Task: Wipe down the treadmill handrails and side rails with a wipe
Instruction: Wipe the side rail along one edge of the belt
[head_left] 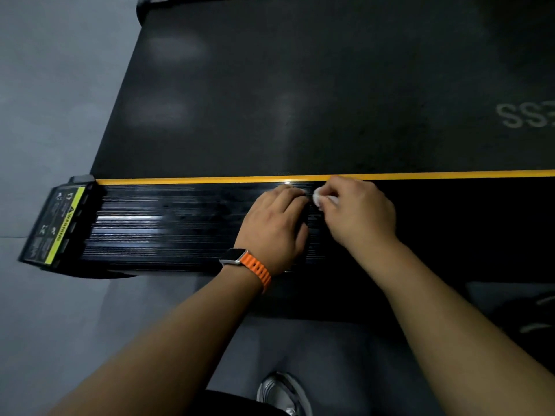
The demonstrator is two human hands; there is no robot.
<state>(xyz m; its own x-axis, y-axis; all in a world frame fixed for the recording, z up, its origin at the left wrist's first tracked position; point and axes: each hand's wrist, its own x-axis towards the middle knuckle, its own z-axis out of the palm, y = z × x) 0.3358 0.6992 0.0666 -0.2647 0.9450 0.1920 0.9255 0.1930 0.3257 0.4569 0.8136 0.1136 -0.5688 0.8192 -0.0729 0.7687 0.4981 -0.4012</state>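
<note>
A black ribbed side rail (pixel 168 229) of the treadmill runs across the view, edged by a yellow stripe (pixel 210 179). My right hand (pixel 359 211) grips a small white wipe (pixel 319 198) and holds it against the rail near the stripe. Just left of it, my left hand (pixel 274 226) rests on the rail with fingers bent; whether it holds anything is hidden. It wears a watch with an orange strap (pixel 255 267).
The wide black running belt (pixel 300 100) lies beyond the stripe. An end cap with a yellow warning label (pixel 57 226) closes the rail at the left. Grey floor (pixel 45 115) surrounds the deck. A grey shoe (pixel 282 391) stands below the rail.
</note>
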